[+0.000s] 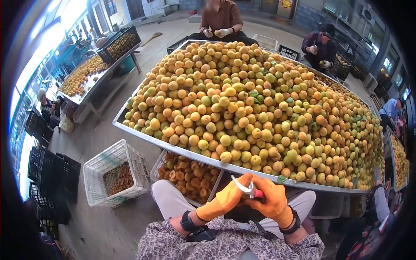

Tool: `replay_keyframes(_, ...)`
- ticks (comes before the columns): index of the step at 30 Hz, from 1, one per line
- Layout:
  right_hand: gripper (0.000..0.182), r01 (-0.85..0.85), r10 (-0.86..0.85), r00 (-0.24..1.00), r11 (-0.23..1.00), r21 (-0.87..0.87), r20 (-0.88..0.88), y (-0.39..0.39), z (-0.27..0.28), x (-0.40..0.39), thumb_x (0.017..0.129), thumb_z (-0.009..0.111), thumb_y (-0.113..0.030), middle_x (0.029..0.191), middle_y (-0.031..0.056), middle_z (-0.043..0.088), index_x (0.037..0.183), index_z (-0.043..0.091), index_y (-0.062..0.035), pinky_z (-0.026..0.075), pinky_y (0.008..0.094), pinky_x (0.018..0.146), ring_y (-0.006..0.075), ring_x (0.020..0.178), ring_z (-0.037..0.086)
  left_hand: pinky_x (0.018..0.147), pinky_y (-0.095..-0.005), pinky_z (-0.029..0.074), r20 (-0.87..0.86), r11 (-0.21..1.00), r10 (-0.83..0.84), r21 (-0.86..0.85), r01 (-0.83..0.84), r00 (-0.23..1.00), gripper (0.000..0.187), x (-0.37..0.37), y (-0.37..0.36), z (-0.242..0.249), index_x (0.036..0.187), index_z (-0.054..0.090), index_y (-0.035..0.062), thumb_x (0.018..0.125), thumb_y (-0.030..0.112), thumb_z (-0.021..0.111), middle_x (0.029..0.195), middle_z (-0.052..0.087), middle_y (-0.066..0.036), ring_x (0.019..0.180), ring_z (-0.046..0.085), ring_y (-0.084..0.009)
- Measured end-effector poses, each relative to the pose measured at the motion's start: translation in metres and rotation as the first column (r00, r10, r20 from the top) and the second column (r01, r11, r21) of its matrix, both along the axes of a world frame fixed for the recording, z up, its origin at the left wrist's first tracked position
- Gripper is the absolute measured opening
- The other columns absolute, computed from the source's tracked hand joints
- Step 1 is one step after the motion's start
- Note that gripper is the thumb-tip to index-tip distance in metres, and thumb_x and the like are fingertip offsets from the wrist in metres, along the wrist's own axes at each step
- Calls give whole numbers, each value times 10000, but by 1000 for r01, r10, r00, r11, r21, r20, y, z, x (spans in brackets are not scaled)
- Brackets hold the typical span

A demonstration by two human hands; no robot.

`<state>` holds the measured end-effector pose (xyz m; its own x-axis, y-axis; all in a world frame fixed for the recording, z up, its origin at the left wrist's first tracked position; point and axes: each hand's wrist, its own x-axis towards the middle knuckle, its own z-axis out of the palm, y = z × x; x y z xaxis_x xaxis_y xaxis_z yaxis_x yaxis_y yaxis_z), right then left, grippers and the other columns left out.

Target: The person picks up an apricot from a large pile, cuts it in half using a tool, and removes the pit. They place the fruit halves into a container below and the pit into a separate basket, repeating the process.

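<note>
My left hand (225,197), in an orange glove, is closed beside the shears' blades; what its fingers grip, if anything, is hidden. Wrapped round a pair of red-handled shears (258,193) is my right hand (273,201), also gloved in orange. The curved metal blades point up and left between the two hands. Just beyond them, a heap of yellow-orange apricots (225,104) fills a metal-edged table (173,147). Below its near edge, left of my hands, a crate (154,172) holds halved apricots (186,175).
A white crate (93,182) with brown pits stands on the floor at the left. Black crates (56,177) are stacked farther left. Two people (219,19) (320,47) work across the table. Another fruit table (93,89) is at the back left.
</note>
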<state>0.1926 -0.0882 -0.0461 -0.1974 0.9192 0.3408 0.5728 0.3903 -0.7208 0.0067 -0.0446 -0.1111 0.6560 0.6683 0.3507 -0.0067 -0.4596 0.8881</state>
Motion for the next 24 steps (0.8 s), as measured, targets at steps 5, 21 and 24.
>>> replay_keyframes(5, 434, 127, -98, 972, 984, 127, -213, -1, -29, -18, 824, 663, -199, 851, 106, 631, 1172, 570, 43, 479, 289, 642, 184, 697, 605, 772, -288, 486, 64, 991, 111, -84, -105, 992, 362, 23, 0, 6, 1235, 492, 3, 881, 52, 544, 1124, 546, -114, 884, 580, -200)
replay_keyframes(21, 398, 125, -241, 805, 962, -241, -543, -7, -49, -36, 890, 635, -192, 961, 110, 651, 1222, 552, 10, 496, 304, 726, 196, 808, 625, 604, -363, 487, 133, 965, 260, -46, -256, 956, 350, 14, 12, 18, 1207, 526, 6, 1021, 263, 377, 887, 660, -190, 717, 659, -303)
replay_keyframes(24, 525, 151, -152, 977, 988, -22, -152, 0, -29, -27, 796, 729, -172, 979, 140, 645, 1261, 541, -18, 516, 329, 687, 268, 777, 640, 719, -316, 495, -121, 853, 79, -506, -130, 990, 274, 8, 15, 16, 1159, 541, -2, 987, 201, 471, 986, 651, -106, 824, 607, -209)
